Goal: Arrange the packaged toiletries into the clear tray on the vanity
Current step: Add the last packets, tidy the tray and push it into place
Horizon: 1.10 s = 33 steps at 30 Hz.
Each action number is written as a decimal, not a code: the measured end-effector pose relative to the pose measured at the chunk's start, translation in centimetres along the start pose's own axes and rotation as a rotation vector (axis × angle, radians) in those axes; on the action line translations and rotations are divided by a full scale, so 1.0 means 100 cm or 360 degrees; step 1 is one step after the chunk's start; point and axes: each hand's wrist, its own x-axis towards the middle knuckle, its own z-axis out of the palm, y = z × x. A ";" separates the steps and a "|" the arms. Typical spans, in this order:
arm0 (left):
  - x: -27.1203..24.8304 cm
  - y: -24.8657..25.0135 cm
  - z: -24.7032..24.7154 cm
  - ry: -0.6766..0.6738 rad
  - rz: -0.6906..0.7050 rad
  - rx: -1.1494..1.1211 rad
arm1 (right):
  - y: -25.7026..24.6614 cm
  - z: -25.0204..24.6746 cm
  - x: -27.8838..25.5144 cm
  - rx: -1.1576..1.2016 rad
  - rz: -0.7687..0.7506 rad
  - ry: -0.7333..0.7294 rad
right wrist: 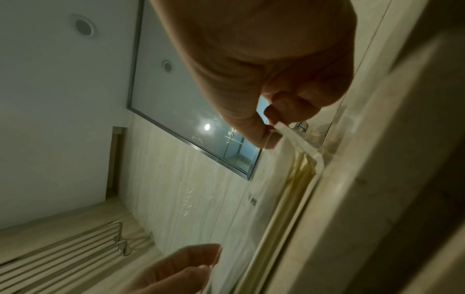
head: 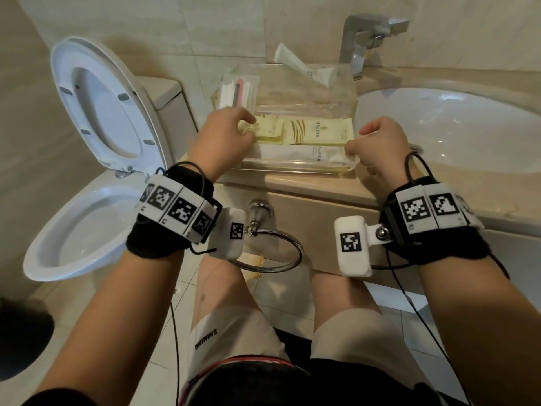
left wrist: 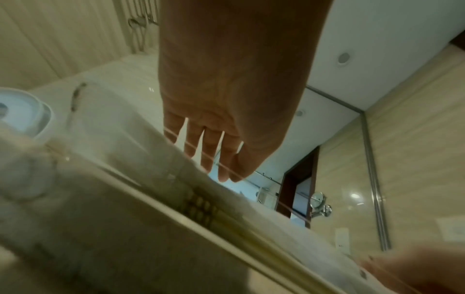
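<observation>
The clear tray (head: 292, 168) sits on the vanity between toilet and sink. Inside lie a small yellow packet (head: 268, 130), a larger yellow packet (head: 319, 131) and a long white packet (head: 292, 155) along the front wall. My left hand (head: 248, 126) reaches into the tray's left side and pinches the small yellow packet's left end. In the left wrist view its fingers (left wrist: 224, 169) point down behind the tray wall (left wrist: 151, 199). At the tray's right end, my right hand (head: 352, 148) pinches the white packet's end (right wrist: 299, 143) between thumb and forefinger.
A clear pack (head: 238, 90) with a pink item leans at the tray's far left. A white tube (head: 304, 67) rests on the back rim. Behind stands the faucet (head: 363, 39), the sink (head: 453, 127) to the right. An open toilet (head: 87, 218) lies left, with a towel ring (head: 272, 247) below the counter.
</observation>
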 end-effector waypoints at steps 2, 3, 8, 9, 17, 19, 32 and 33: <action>0.000 0.003 0.006 -0.0052 0.0028 0.0061 | 0.002 0.000 0.001 0.0008 0.0008 -0.0017; 0.000 0.005 0.008 -0.0056 0.0020 0.0078 | 0.002 -0.001 0.002 0.0029 0.0005 -0.0012; -0.004 0.021 0.017 -0.0217 0.0233 0.0090 | -0.009 -0.007 0.008 0.0062 -0.0082 0.0033; -0.005 0.026 0.020 -0.0313 0.0321 0.0155 | -0.010 -0.006 0.009 0.0039 -0.0086 0.0003; 0.003 0.045 0.029 -0.0715 0.0469 0.0372 | -0.018 -0.008 0.013 0.0032 -0.0069 -0.0093; 0.007 0.049 0.016 -0.0596 0.0451 0.0293 | -0.026 -0.015 0.018 0.0034 -0.0103 -0.0095; 0.083 0.086 -0.043 -0.0465 0.0340 0.0107 | -0.087 -0.021 0.109 -0.0704 -0.0102 -0.0412; 0.089 0.088 -0.041 -0.0471 0.0350 0.0128 | -0.090 -0.019 0.116 -0.0738 -0.0091 -0.0447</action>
